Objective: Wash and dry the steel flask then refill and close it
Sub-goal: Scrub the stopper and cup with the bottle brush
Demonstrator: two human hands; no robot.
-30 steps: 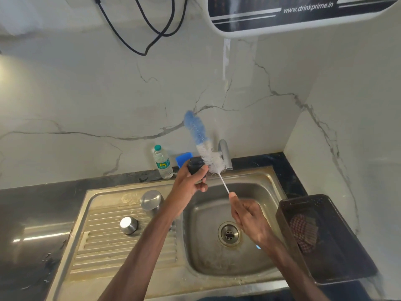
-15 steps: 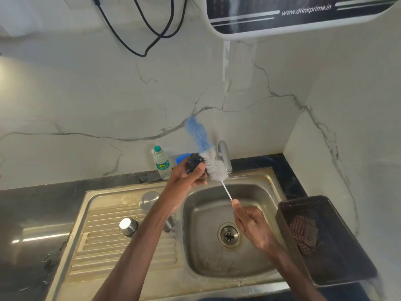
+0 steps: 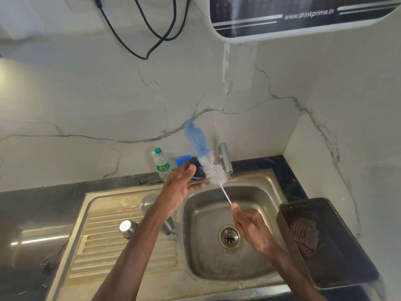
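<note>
Scrubbing the flask's stopper over the sink basin, with 2 hands at work.

We see the left hand (image 3: 181, 187) curled around a small dark stopper (image 3: 197, 170), thumb pressed on its top, while the right hand (image 3: 252, 230) is closed on the thin white handle of the bottle brush (image 3: 213, 170), whose white bristles touch the stopper's side and whose blue tip points up towards the wall. The steel flask (image 3: 149, 202) stands on the draining board just behind the left forearm, partly hidden, with a steel cap (image 3: 128, 228) near it. To do this step well, we judge it best to turn the stopper against the bristles, keep both over the sink (image 3: 256, 268), and rinse under the tap (image 3: 224, 157).
</note>
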